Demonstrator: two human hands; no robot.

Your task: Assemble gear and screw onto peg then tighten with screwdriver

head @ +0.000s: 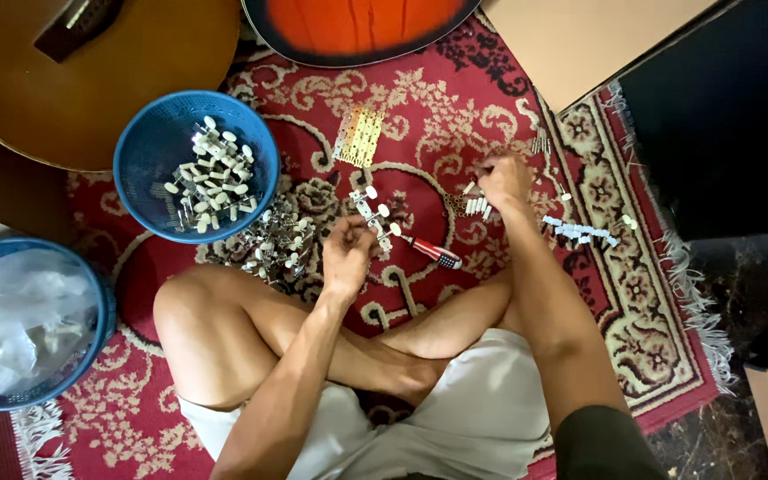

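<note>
I had my left hand [347, 252] closed around a strip of guitar tuning pegs [372, 216] with white knobs, held just above the red patterned rug [420, 116], with a red-handled screwdriver [430, 251] lying right beside it. My right hand [502, 180] reached further out with its fingers pinched down into a small cluster of white pegs [477, 206] on the rug, though I could not tell whether they had actually gripped one. A blue basket [148, 147] of finished pegs sat to the left, near a loose heap of metal tuners [273, 242] and two guitar bodies.
</note>
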